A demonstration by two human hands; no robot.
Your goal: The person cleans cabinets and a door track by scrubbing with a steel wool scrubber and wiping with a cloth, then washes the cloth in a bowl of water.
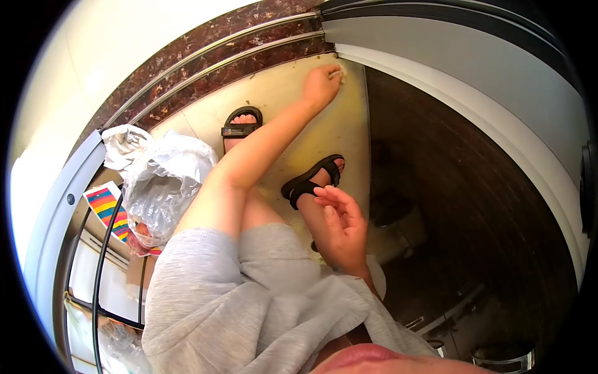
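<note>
My left hand [322, 86] reaches far forward to the pale floor [293, 78], near the corner by the door track. Its fingers are pinched around something small and whitish, too small to make out. My right hand [344, 230] is raised in front of my body, above the lower leg, with fingers loosely curved and apart and nothing in them. The floor beside my left hand has a yellowish tint, with small dark specks along the skirting.
Black sandals [242, 129] are on my feet. At left, a clear plastic bag [168, 181] and a white cloth [124, 144] sit on a black metal rack [98, 268] with a striped colourful item [107, 209]. Dark glossy panel [448, 187] and grey door [461, 62] stand right.
</note>
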